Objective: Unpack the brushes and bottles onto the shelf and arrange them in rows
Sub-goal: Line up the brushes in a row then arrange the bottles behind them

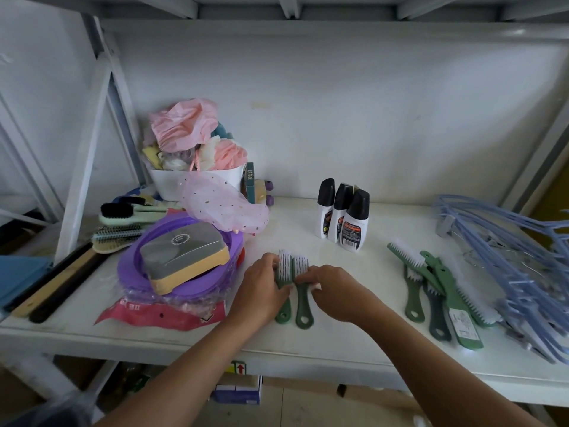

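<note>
While two green brushes are held side by side near the front of the shelf (295, 229), the row is only as straight as the grip allows. The left-hand brush (284, 314) is gripped at its neck by the left hand (264, 288), fingers curled round it. The right-hand brush (304, 314) is pinched just below its white bristles by the right hand (332, 291). Both are laid touching or nearly so, bristles pointed to the back wall, handle loops toward the front edge.

If the hands are lifted unevenly, one brush may be dragged askew and the pairing lost. As the handle ends are placed near the front lip, a brush could be sent off the shelf by a backward tug. The purple basins (172, 272) are stacked just beside the left hand, with a grey-lidded box (184, 257) perched tilted on top, and that box could be slid off by a knock from the left wrist. The three bottles (341, 217) are stood upright in a tight cluster behind and could be toppled by a careless sweep. The loose heap of brushes (437, 291) to the right is laid just against the blue hangers (508, 272), so a brush pulled from it could be snagged
</note>
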A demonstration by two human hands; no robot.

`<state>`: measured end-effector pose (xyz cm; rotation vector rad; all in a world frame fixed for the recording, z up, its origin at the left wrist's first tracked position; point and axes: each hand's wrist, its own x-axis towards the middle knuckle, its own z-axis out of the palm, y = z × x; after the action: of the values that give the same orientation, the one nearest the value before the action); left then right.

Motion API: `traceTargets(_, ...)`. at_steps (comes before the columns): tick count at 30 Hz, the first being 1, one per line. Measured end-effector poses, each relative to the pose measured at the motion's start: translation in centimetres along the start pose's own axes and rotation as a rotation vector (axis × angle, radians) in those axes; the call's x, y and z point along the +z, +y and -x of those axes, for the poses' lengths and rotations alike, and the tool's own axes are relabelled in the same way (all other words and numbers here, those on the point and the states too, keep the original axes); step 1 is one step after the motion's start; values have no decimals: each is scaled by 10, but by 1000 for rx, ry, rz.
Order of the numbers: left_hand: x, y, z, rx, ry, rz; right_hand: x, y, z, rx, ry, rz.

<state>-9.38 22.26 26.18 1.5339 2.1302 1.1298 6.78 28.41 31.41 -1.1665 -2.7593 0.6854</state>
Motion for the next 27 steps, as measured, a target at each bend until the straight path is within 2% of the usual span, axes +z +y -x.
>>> traceTargets(27, 0, 2, 0, -27, -22, 60, 11, 6, -17, -1, 25, -82)
